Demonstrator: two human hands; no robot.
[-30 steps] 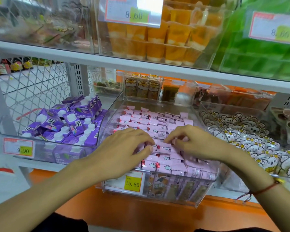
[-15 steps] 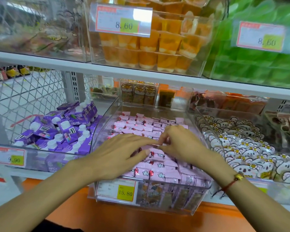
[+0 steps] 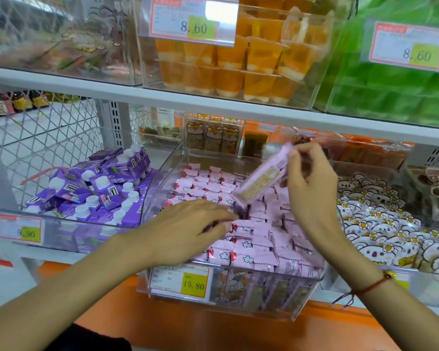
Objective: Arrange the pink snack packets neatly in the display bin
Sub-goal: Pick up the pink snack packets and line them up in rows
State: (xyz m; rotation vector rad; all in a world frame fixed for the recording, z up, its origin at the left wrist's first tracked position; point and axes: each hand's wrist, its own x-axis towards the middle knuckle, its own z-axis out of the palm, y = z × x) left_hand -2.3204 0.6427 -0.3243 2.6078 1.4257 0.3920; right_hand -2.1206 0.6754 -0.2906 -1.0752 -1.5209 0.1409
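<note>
Since 0.5 s ago the right hand has come up off the pile w/ one pink packet pinched at its top end btwn thumb & fingertips; packet hangs tilted, lower end just over the rows. Left hand stays low, fingers straight, pressing flat on the pink snack packets at front-left of the display bin.

Bin: clear plastic, middle of lower shelf, nearly full of packets in overlapping rows, yellow 15.80 tag on front. Left neighbour bin holds purple cartons w/ white caps, tag 9.90. Right bin: koala-print packs. Upper shelf: orange jelly cups, green packs, both 8.60.

Lifted packet: long, slim, pale pink, beige panel showing on the face toward camera; text too blurred to read.
</note>
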